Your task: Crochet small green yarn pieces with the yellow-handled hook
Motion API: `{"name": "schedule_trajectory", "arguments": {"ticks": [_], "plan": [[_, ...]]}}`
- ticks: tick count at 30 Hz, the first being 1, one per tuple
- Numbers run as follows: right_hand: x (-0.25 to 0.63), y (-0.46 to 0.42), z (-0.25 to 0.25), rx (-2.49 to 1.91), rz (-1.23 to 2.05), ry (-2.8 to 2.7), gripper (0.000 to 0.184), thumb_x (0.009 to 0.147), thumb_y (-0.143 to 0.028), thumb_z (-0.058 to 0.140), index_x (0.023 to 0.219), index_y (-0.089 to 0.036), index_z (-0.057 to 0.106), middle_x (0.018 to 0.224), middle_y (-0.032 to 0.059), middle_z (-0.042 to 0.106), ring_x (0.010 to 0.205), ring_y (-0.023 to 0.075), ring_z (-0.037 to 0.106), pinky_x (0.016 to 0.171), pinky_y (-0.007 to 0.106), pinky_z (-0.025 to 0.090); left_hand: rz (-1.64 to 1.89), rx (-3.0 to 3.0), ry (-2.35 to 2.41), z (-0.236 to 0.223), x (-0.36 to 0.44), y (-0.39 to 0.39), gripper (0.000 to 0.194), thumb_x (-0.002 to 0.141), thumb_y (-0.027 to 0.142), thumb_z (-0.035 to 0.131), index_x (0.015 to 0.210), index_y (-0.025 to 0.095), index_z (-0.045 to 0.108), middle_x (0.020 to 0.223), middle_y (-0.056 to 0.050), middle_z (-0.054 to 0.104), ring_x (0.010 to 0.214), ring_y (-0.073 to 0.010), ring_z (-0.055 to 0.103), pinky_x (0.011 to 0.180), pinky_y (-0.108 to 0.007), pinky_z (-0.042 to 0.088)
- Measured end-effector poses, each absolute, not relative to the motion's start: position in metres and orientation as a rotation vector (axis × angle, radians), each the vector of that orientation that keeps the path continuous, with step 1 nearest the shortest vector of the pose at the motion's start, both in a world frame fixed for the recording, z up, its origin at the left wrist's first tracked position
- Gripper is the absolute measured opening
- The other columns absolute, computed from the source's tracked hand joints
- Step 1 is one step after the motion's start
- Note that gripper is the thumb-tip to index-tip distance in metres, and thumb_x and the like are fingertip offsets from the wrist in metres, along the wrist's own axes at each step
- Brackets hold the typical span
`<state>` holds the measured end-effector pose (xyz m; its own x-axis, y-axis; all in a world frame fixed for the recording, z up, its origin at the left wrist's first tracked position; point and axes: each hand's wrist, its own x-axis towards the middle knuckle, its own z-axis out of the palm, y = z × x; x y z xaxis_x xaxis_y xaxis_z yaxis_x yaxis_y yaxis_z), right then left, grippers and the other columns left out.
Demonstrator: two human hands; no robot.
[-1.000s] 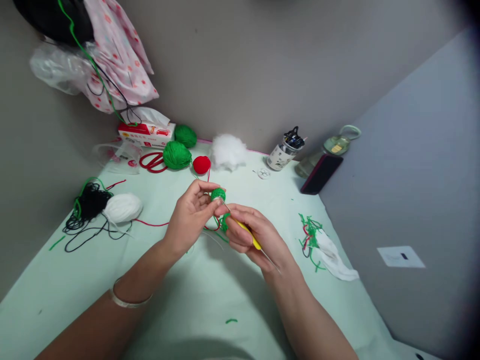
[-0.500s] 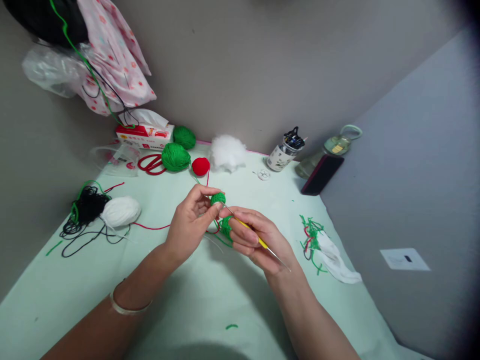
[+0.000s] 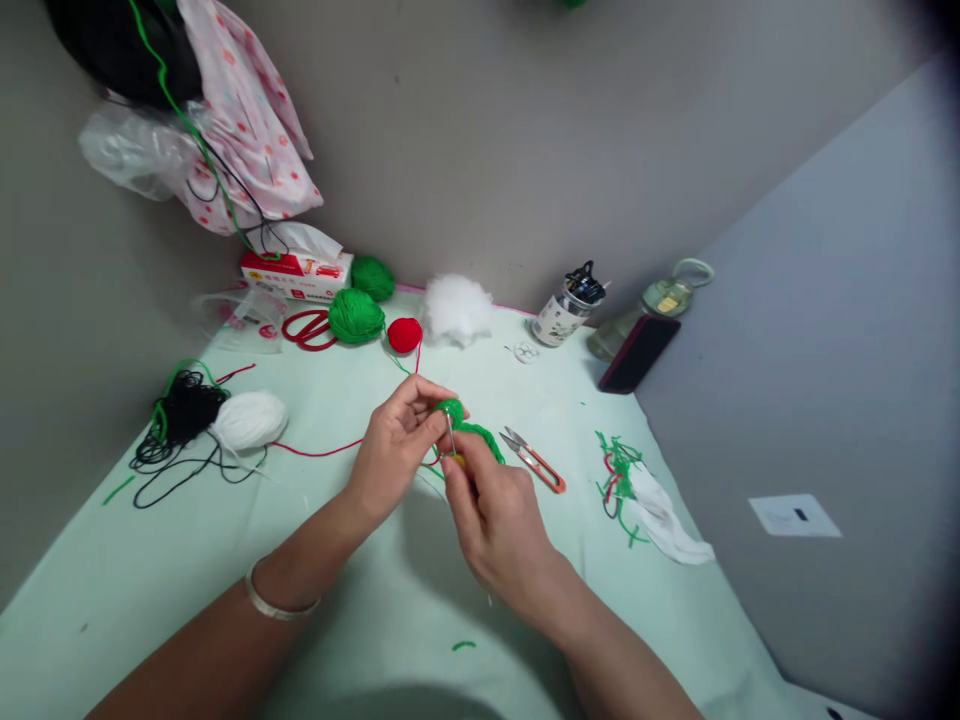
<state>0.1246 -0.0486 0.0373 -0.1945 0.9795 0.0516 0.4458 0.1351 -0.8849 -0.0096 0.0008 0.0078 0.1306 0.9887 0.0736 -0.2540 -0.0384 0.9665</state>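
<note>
A small green crochet piece [image 3: 450, 411] is pinched between the thumb and fingers of my left hand [image 3: 399, 440]. My right hand [image 3: 499, 510] is closed around the yellow handle of a crochet hook [image 3: 451, 432], whose metal shaft points up at the green piece. Whether the tip sits inside a stitch is too small to tell. A thick green strand [image 3: 484, 435] curves behind my right fingers. Orange thread snips [image 3: 534, 460] lie on the cloth just right of my right hand. Red yarn [image 3: 322, 450] runs across the table toward my left hand.
Green yarn balls [image 3: 355, 316], a red yarn ball [image 3: 405, 336] and white stuffing [image 3: 457, 310] stand along the back, beside red-handled scissors [image 3: 309, 330]. White yarn [image 3: 250, 420] and tangled black yarn [image 3: 187, 405] lie left. A pen cup [image 3: 559, 318], phone [image 3: 640, 355] and yarn scraps [image 3: 619, 470] are right.
My right hand has turned from a pen-like hold to a fist-like hold, swinging the hook more upright. The thread snips, hidden before, now show. The view has shifted slightly.
</note>
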Motion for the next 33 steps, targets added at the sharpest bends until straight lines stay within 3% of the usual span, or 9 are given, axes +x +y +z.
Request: {"name": "schedule_trajectory", "arguments": {"ticks": [4, 6, 9, 11, 17, 23, 28, 33], "plan": [[0.130, -0.039, 0.045, -1.059, 1.755, -1.132, 0.021, 0.097, -0.039, 0.058, 0.095, -0.019, 0.064, 0.046, -0.0126, 0.033, 0.041, 0.0078, 0.020, 0.045, 0.024, 0.020, 1.327, 1.158, 0.928, 0.014, -0.016, 0.002, 0.017, 0.090, 0.024, 0.069, 0.106, 0.022, 0.071, 0.099, -0.004, 0.074, 0.091, -0.0190, 0.068, 0.081, -0.030, 0.053], [0.131, -0.037, 0.046, -0.819, 2.122, -0.867, 0.021, 0.092, -0.038, 0.066, 0.093, -0.017, 0.068, 0.042, -0.0145, 0.031, 0.037, 0.0054, 0.014, 0.040, 0.022, 0.018, 1.331, 1.126, 0.949, 0.012, -0.018, 0.005, 0.020, 0.090, 0.027, 0.070, 0.109, 0.022, 0.073, 0.100, -0.004, 0.073, 0.085, -0.0178, 0.067, 0.080, -0.031, 0.054], [0.129, -0.041, 0.045, -0.564, 2.450, -0.807, 0.025, 0.088, -0.038, 0.072, 0.092, -0.013, 0.072, 0.041, -0.0117, 0.042, 0.032, 0.0047, 0.025, 0.037, 0.022, 0.022, 1.340, 1.027, 0.925, 0.008, -0.020, 0.009, 0.018, 0.090, 0.031, 0.073, 0.105, 0.022, 0.073, 0.101, -0.003, 0.072, 0.072, -0.0144, 0.063, 0.075, -0.030, 0.054], [0.130, -0.043, 0.046, -0.573, 2.407, -0.831, 0.024, 0.090, -0.036, 0.071, 0.094, -0.013, 0.073, 0.042, -0.0111, 0.044, 0.032, 0.0046, 0.027, 0.038, 0.021, 0.024, 1.331, 0.978, 0.880, 0.007, -0.020, 0.009, 0.020, 0.090, 0.032, 0.074, 0.107, 0.022, 0.072, 0.105, -0.003, 0.072, 0.075, -0.0143, 0.064, 0.077, -0.030, 0.055], [0.134, -0.031, 0.051, -0.788, 2.104, -0.770, 0.015, 0.091, -0.029, 0.066, 0.089, -0.015, 0.071, 0.042, -0.0126, 0.036, 0.038, 0.0040, 0.015, 0.039, 0.019, 0.016, 1.307, 0.950, 0.829, 0.009, -0.016, 0.002, 0.017, 0.091, 0.030, 0.074, 0.107, 0.023, 0.072, 0.105, -0.002, 0.071, 0.079, -0.0145, 0.066, 0.079, -0.029, 0.054], [0.135, -0.025, 0.045, -0.761, 2.069, -0.705, 0.014, 0.093, -0.025, 0.063, 0.089, -0.015, 0.071, 0.043, -0.0121, 0.032, 0.040, 0.0043, 0.012, 0.039, 0.018, 0.014, 1.351, 1.078, 0.894, 0.002, -0.015, 0.002, 0.019, 0.093, 0.030, 0.074, 0.110, 0.024, 0.073, 0.110, -0.004, 0.074, 0.105, -0.0199, 0.067, 0.094, -0.031, 0.050], [0.140, -0.022, 0.042, -0.680, 2.126, -0.605, 0.018, 0.095, -0.021, 0.059, 0.094, -0.012, 0.074, 0.045, -0.0116, 0.032, 0.041, 0.0046, 0.012, 0.038, 0.016, 0.017, 1.351, 1.139, 0.921, 0.004, -0.013, 0.001, 0.020, 0.093, 0.033, 0.074, 0.112, 0.024, 0.073, 0.108, -0.004, 0.075, 0.093, -0.0178, 0.068, 0.091, -0.031, 0.052], [0.144, -0.021, 0.042, -0.645, 2.151, -0.551, 0.021, 0.096, -0.018, 0.055, 0.096, -0.011, 0.075, 0.045, -0.0112, 0.033, 0.041, 0.0049, 0.012, 0.037, 0.015, 0.020, 1.343, 1.178, 0.948, 0.005, -0.014, 0.002, 0.024, 0.094, 0.035, 0.073, 0.115, 0.023, 0.071, 0.113, -0.006, 0.074, 0.102, -0.0198, 0.068, 0.093, -0.032, 0.052]]}}
